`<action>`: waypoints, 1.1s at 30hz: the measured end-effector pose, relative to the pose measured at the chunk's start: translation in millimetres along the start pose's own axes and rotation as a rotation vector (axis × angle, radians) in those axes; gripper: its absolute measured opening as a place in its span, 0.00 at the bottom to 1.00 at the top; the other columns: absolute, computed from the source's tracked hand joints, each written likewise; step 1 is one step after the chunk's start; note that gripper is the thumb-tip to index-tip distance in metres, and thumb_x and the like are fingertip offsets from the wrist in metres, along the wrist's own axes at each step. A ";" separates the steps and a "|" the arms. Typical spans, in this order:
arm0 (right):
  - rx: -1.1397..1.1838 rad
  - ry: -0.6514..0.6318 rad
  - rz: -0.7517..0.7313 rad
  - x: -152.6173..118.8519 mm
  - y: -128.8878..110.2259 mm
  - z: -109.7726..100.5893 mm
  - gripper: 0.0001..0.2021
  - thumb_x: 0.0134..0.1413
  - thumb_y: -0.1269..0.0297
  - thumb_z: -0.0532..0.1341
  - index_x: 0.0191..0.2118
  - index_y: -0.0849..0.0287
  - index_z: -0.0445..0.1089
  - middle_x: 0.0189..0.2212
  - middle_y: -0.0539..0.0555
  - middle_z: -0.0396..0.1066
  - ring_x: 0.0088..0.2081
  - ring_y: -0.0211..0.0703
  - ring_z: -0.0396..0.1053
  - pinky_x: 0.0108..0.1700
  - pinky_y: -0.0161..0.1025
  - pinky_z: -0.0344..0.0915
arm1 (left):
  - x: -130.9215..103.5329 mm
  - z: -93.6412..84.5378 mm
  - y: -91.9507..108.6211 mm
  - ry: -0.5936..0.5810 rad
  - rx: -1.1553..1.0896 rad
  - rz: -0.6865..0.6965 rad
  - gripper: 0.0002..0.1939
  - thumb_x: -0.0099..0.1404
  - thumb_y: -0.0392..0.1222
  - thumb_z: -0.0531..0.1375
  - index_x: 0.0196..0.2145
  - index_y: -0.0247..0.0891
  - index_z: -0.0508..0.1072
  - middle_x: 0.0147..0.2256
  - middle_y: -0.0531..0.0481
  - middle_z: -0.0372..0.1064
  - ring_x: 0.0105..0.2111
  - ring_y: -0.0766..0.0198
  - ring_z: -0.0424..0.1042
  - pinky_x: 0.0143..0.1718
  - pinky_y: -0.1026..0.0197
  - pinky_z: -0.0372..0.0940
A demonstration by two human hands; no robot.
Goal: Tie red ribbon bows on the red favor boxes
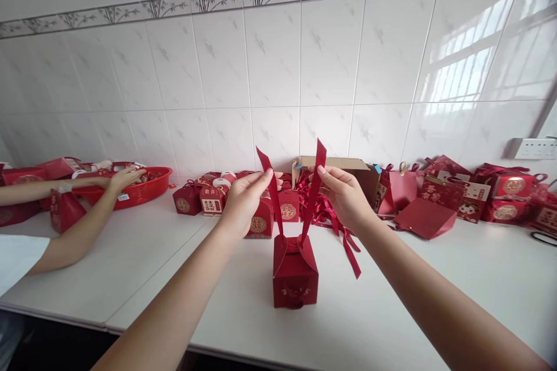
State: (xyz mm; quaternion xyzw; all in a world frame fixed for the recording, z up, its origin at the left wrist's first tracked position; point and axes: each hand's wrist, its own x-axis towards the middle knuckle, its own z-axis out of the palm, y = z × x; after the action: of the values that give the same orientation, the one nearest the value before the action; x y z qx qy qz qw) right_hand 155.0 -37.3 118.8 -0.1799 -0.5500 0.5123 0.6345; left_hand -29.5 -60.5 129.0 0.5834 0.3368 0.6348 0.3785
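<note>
A small dark red gift box (296, 275) stands upright on the white table in front of me, its top flaps folded together. A red ribbon (275, 200) comes up out of the top of the box in two tails. My left hand (247, 200) pinches the left tail between thumb and fingers. The right tail is pinched by my right hand (346, 194). Both tails are stretched upward in a V, their slanted ends sticking out above my fingers. Whether the ribbon is knotted at the box top I cannot tell.
Behind the box lie a cardboard box (361, 171), a heap of loose red ribbons (328, 211) and several finished-looking red boxes (188, 200). More red boxes and bags (429, 208) line the wall at right. At left, another person's hands (124, 177) reach over a red basin (152, 190).
</note>
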 end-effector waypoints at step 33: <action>-0.226 -0.284 -0.016 -11.7 -5.4 6.0 0.11 0.51 0.63 0.62 0.40 0.57 0.77 0.23 0.48 0.69 0.24 0.33 0.60 0.29 0.34 0.60 | -5.3 25.9 2.4 -0.219 0.328 0.003 0.12 0.57 0.51 0.62 0.30 0.39 0.76 0.22 0.53 0.68 0.22 0.65 0.64 0.26 0.62 0.58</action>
State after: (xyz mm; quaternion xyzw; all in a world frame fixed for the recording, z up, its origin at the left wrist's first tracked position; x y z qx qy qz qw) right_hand 153.7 -51.5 119.1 -0.1712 -0.6897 0.4624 0.5303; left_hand -3.8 -66.6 130.8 0.7033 0.3916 0.5048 0.3116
